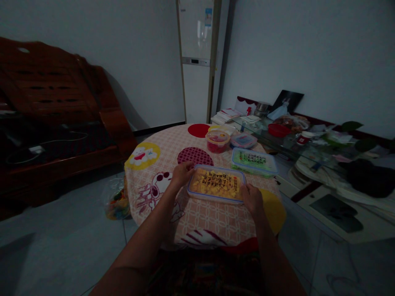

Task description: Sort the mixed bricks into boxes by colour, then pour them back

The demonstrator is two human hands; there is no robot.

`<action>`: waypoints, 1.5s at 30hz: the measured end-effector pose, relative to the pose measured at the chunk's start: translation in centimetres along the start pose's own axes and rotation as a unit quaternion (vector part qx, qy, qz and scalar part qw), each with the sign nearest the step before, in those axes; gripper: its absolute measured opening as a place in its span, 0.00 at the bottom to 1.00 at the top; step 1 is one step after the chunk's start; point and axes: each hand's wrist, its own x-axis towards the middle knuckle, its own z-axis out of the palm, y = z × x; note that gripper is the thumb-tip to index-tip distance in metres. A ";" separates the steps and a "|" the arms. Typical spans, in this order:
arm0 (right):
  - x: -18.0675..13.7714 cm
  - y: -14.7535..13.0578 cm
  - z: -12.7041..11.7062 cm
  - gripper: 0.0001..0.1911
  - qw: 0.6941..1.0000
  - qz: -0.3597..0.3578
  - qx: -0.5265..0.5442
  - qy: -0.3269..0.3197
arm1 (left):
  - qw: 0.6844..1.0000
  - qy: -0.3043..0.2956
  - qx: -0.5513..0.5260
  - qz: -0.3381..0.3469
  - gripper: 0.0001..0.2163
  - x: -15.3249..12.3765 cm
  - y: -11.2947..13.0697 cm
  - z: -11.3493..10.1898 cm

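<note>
A clear rectangular food container (216, 185) with a blue-edged lid and dark writing sits before me, full of yellow pieces. My left hand (183, 174) grips its left end near the far corner. At the right end, my right hand (252, 198) is closed on the near corner. Just beyond it lies a similar container with green contents (254, 161). Farther back stand a round tub with red contents (217, 142) and a smaller lidded container (243, 140). Whether the held container touches the cloth or is slightly raised, I cannot tell.
The round table has a patterned tablecloth (163, 154). To the right, a glass-topped cabinet carries a red bowl (278, 130), papers (227, 115) and a cup (305, 137). A wooden bench (58, 102) stands left, and a plastic bag of colourful pieces (117, 201) rests on the floor.
</note>
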 end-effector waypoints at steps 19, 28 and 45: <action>0.0 -0.7 0.6 0.24 0.998 0.018 -0.048 0.040 | 0.981 -0.136 -0.075 0.116 0.15 3.8 2.4 2.9; 0.1 0.1 1.0 0.23 0.999 0.006 -0.029 0.038 | 0.931 -0.071 -0.355 -0.048 0.23 2.9 1.3 3.4; -0.2 -0.9 1.2 0.25 0.996 0.042 -0.071 0.043 | 0.727 -0.126 -0.643 -0.205 0.40 2.4 1.0 4.2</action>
